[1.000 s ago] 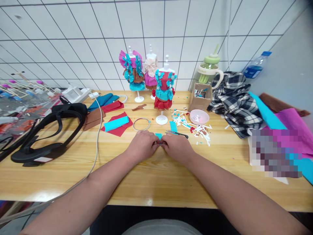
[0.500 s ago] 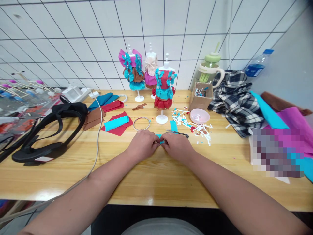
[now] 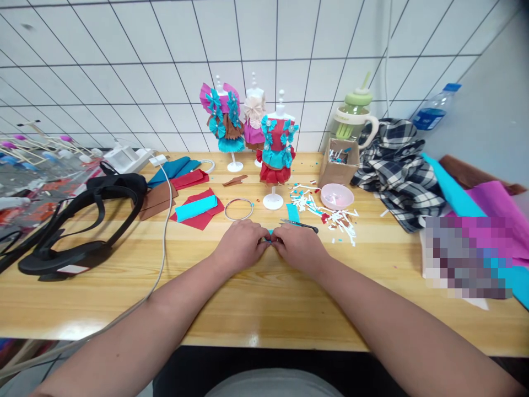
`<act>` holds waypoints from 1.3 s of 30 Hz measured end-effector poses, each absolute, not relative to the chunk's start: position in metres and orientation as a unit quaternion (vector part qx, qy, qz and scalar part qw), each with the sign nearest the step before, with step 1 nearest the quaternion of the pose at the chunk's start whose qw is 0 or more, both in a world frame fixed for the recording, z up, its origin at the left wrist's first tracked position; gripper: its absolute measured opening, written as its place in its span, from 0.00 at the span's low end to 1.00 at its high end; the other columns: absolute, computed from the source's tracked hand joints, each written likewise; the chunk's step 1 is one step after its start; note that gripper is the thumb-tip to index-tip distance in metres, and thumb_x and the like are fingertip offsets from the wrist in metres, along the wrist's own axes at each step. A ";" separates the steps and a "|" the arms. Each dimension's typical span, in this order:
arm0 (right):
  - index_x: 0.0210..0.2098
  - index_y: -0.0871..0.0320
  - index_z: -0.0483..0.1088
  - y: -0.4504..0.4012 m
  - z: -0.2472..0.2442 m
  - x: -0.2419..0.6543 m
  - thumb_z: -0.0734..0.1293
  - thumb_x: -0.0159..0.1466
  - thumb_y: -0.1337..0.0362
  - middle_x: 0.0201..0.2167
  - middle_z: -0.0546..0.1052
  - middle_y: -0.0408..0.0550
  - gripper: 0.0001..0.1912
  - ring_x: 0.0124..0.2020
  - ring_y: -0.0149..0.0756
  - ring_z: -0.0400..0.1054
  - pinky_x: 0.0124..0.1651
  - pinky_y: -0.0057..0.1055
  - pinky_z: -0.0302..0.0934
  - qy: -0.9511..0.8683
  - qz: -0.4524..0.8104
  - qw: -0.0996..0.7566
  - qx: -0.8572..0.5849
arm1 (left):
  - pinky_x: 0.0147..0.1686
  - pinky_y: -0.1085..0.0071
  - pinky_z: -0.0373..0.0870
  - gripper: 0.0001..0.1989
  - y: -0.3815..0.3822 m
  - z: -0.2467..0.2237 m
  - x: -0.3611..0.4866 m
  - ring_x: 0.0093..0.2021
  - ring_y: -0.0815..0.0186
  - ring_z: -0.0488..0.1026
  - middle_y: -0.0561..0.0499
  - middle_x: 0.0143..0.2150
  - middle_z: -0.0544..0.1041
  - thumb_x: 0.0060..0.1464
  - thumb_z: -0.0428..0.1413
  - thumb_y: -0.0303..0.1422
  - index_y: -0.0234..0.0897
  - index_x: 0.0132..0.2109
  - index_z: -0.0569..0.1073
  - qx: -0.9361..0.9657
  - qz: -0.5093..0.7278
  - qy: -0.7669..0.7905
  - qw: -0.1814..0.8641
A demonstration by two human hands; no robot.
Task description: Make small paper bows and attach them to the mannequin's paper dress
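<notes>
Turquoise crepe-like paper [image 3: 270,232], one small piece, sits at the middle of the counter [image 3: 248,309] between my left hand [image 3: 243,242] and right hand [image 3: 300,245]; I have both hands pinched narrow on it, their tips almost meeting. From this far off the fingers cover most of it, so I cannot tell how any folds lie. To work it well, I judge, I should press evenly from both sides in short, narrow tucks and avoid a hard pull, since thin stuff like this could tear. Black-handled snips [image 3: 308,226] lie close against the far side of my right hand, so I ought to mind the blade. As for containers, the cardboard box [image 3: 336,175] holds white, blue and dark slips [image 3: 339,156]; the pink bowl [image 3: 337,205] near it has pale bits [image 3: 334,197] too small for me to name; the green-lidded cup [image 3: 351,117] shows a green insert [image 3: 344,131] through its clear wall; how full the blue-capped bottle [image 3: 436,113] is, I cannot make out.
</notes>
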State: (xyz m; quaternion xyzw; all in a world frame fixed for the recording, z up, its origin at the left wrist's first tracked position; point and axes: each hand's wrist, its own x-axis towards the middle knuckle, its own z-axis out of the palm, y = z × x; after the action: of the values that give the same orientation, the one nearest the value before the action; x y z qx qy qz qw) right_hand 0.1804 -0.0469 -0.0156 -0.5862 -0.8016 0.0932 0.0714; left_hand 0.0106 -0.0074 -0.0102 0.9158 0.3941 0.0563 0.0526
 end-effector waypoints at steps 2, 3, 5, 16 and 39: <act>0.38 0.55 0.69 -0.047 -0.015 0.180 0.58 0.66 0.62 0.37 0.75 0.46 0.09 0.40 0.36 0.69 0.35 0.29 0.55 -0.798 0.096 0.075 -0.590 | 0.36 0.65 0.62 0.10 -0.007 -0.011 0.010 0.35 0.61 0.72 0.50 0.32 0.78 0.56 0.53 0.35 0.44 0.40 0.78 0.917 0.059 0.391 0.057; 0.38 0.55 0.69 -0.048 -0.015 0.180 0.59 0.66 0.62 0.37 0.75 0.46 0.08 0.40 0.36 0.69 0.35 0.29 0.55 -0.796 0.097 0.078 -0.592 | 0.37 0.65 0.62 0.10 -0.006 -0.012 0.010 0.35 0.61 0.72 0.50 0.32 0.78 0.56 0.52 0.35 0.44 0.40 0.78 0.917 0.060 0.389 0.060; 0.39 0.55 0.68 -0.048 -0.015 0.180 0.59 0.65 0.62 0.37 0.75 0.45 0.08 0.38 0.36 0.69 0.34 0.29 0.54 -0.793 0.097 0.087 -0.595 | 0.37 0.65 0.62 0.10 -0.006 -0.012 0.009 0.36 0.61 0.72 0.50 0.32 0.78 0.56 0.52 0.35 0.44 0.41 0.78 0.919 0.061 0.385 0.063; 0.37 0.54 0.71 -0.047 -0.015 0.180 0.58 0.66 0.60 0.36 0.76 0.45 0.10 0.39 0.36 0.69 0.34 0.29 0.55 -0.799 0.092 0.066 -0.591 | 0.37 0.64 0.60 0.10 -0.007 -0.010 0.010 0.36 0.61 0.71 0.50 0.31 0.78 0.57 0.51 0.35 0.43 0.36 0.78 0.921 0.053 0.384 0.045; 0.37 0.54 0.72 -0.048 -0.016 0.180 0.57 0.67 0.61 0.36 0.76 0.45 0.12 0.37 0.36 0.69 0.33 0.28 0.54 -0.797 0.097 0.079 -0.591 | 0.37 0.64 0.60 0.10 -0.005 -0.012 0.009 0.36 0.60 0.71 0.50 0.32 0.78 0.57 0.52 0.37 0.43 0.36 0.78 0.922 0.064 0.381 0.041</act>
State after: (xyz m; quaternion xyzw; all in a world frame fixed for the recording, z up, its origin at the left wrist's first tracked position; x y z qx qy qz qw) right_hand 0.1798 -0.0476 -0.0159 -0.5913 -0.7968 0.0965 0.0786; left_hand 0.0092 -0.0054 -0.0120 0.9216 0.3807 0.0636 0.0409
